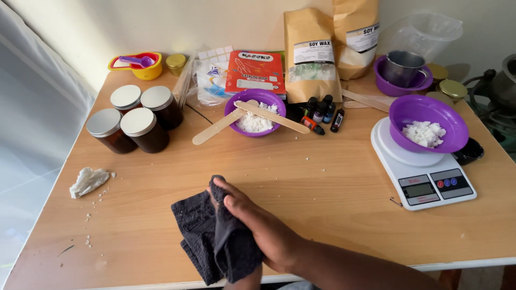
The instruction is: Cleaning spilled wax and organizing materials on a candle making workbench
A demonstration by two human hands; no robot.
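My right hand (258,225) is closed over a dark grey cloth (196,231) near the front edge of the wooden table (322,204). The cloth bunches under the palm, and part of it lies on the table to the left. My left hand is wrapped inside the cloth; only a bit of its wrist (243,282) shows at the bottom edge. White crumbs speckle the cloth.
Several amber jars with silver lids (134,121) stand at back left. A purple bowl of white flakes (255,115) carries two wooden sticks. A white kitchen scale (430,185) bears another purple bowl (427,121). Small dark bottles (321,111), brown paper bags (312,53) and a white lump (88,180) are also here.
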